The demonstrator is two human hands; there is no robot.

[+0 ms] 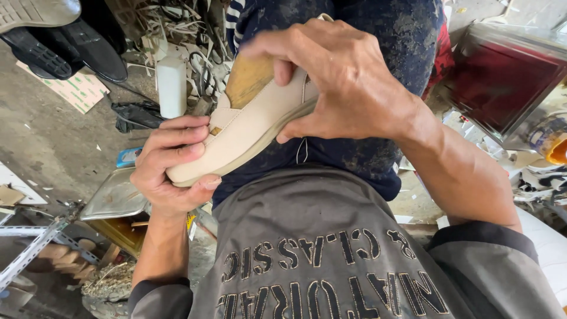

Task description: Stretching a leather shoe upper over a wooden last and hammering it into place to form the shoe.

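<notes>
The person's lap, in dark blue mottled trousers [378, 35] below a grey printed shirt [319, 248], filled the middle of the view and carried the work. To the right stood a dark red box with a shiny rim [502, 77], well apart from the hands. At the upper left lay black rubber shoe soles [65, 47] on the grey concrete floor [47, 142], with a flat piece of cardboard [80, 88] just beside them. Lower left sat a dull metal tray [115, 195] near a perforated steel angle bar [35, 248]. Over the lap, held tilted with its toe toward the lower left, was the beige leather shoe with a pale sole [248, 130]. The right hand [348, 82] was curled over the shoe's heel end and opening, fingers bent round it and thumb under the sole, hiding most of that end. The left hand [171, 165] cupped the toe, fingers closed above and thumb below. Behind the shoe stood a white plastic cylinder [172, 85] among pale scrap strips [159, 26], beside a crumpled black bag [139, 112].
</notes>
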